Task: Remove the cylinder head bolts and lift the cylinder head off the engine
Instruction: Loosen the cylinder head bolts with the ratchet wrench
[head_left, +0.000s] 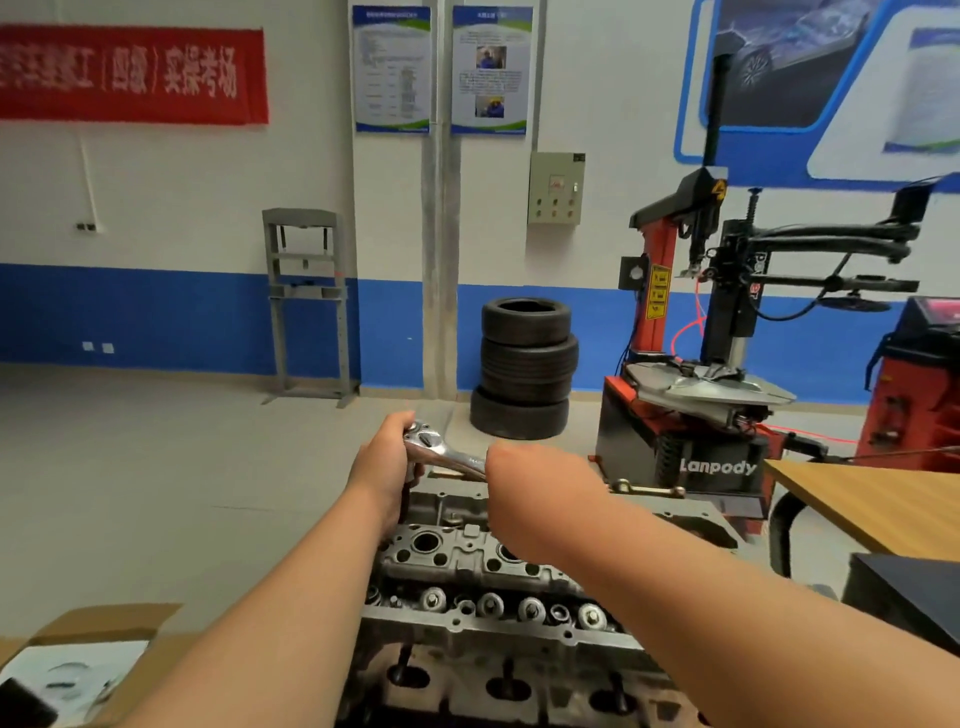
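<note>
The ratchet (448, 453) is gripped at its top by the left hand (385, 460) and at its handle by the right hand (522, 486) (fingers hidden), just above the cylinder head (467, 574).

Quick count: 1 cylinder head (483, 566), 1 ratchet (441, 452) and 2 hands, left hand (387, 457) and right hand (519, 473). 4 shiny round caps (491, 605) in a row along the head. Out back: stacked tyres (524, 364), looks like 4, plus 1 tyre changer (691, 415), 1 press frame (306, 301), 1 grey wall box (556, 187), 2 posters (392, 67) and 1 red banner (130, 75). Also 1 cardboard box (104, 623) and 1 tabletop (872, 504).
</note>
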